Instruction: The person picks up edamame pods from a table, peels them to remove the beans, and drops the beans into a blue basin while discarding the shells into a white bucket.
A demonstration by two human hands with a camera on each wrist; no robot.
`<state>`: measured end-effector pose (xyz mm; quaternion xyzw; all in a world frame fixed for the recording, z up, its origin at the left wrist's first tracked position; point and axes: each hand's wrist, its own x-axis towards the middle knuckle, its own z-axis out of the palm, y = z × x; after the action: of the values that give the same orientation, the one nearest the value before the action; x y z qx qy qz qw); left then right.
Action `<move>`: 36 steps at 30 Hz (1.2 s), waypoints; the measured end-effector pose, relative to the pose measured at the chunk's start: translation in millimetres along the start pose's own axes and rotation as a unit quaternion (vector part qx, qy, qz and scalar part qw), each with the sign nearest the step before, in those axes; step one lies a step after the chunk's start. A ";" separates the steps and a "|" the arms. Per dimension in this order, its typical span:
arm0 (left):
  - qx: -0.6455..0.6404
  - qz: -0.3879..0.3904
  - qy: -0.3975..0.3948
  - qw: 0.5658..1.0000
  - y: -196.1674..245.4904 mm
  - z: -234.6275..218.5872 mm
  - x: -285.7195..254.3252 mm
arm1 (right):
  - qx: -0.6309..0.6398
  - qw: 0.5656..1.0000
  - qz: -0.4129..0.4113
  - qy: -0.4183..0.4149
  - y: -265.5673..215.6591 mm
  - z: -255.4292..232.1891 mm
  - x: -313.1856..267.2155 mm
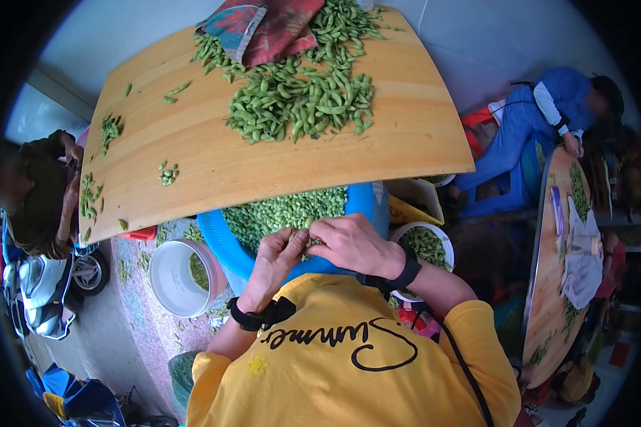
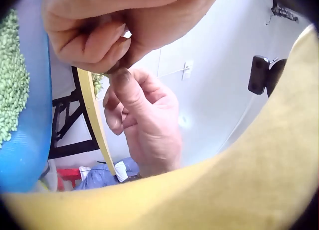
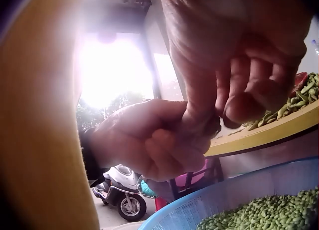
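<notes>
Both hands meet over a blue basket (image 1: 214, 242) of shelled green soybeans (image 1: 288, 210). A green soybean pod (image 1: 308, 223) shows at the meeting fingertips, mostly hidden by the fingers. My left hand (image 1: 278, 255) pinches it between thumb and curled fingers. From the other side my right hand (image 1: 356, 245) pinches at the same spot, thumb against the left fingertips. In the left wrist view the right hand (image 2: 149, 123) lies just beyond the left one. The right wrist view has the left hand (image 3: 149, 140) below the right palm, fingertips touching.
Ahead stands a wooden table (image 1: 206, 153) with a heap of unshelled pods (image 1: 299, 103) and a red cloth (image 1: 281, 32). A white bucket (image 1: 181, 277) is left of the basket, another bucket (image 1: 445, 245) right. People sit at both sides; a scooter (image 1: 46, 292) is parked left.
</notes>
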<state>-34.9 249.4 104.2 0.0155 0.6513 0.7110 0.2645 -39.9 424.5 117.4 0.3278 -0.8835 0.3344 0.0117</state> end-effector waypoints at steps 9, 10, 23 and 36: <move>-0.015 0.026 0.019 0.999 -5.0 0.1 2.8 | 0.205 0.961 0.122 0.143 -0.2 10.1 -1.9; 0.005 0.033 0.014 0.999 -5.9 -0.6 3.1 | 0.206 0.961 0.121 0.143 -0.4 9.2 -1.5; -0.125 0.006 0.046 0.991 -4.0 3.2 3.4 | 0.387 0.896 0.203 0.082 -0.7 4.3 -1.7; -0.131 -0.031 -0.025 0.991 2.2 -4.7 -0.9 | 0.217 0.963 0.140 0.082 2.8 -1.4 14.2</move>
<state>-36.7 244.6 105.9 -0.0222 0.5457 0.7813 0.3021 -53.0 418.7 120.3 0.1667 -0.8229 0.5420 -0.0347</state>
